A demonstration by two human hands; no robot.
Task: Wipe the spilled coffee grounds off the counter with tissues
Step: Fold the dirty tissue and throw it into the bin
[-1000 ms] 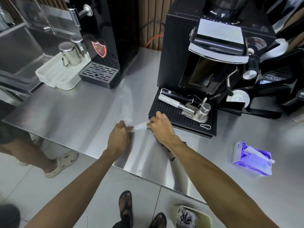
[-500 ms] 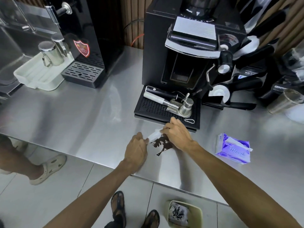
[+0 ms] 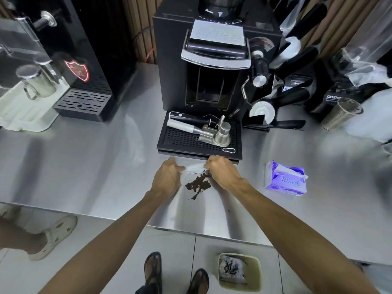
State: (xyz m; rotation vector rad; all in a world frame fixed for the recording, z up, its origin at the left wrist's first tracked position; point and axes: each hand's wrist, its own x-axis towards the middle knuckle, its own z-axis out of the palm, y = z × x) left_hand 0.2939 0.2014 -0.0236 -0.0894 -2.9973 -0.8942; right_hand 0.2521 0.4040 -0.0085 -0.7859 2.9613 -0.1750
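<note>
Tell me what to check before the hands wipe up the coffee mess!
1. Both ends of the tissue pinched, one by the left hand and one by the right hand: ok.
2. The tissue sits at the far edge of the coffee grounds, ready to drag toward the person: ok.
3. All the grounds in one heap: not ok, small specks trail toward the near edge of the counter.
4. Spare tissues close by: ok, the tissue pack lies to the right with a sheet sticking out.
5. The bin on the floor right below the grounds: cannot tell; it looks slightly to the right.
</note>
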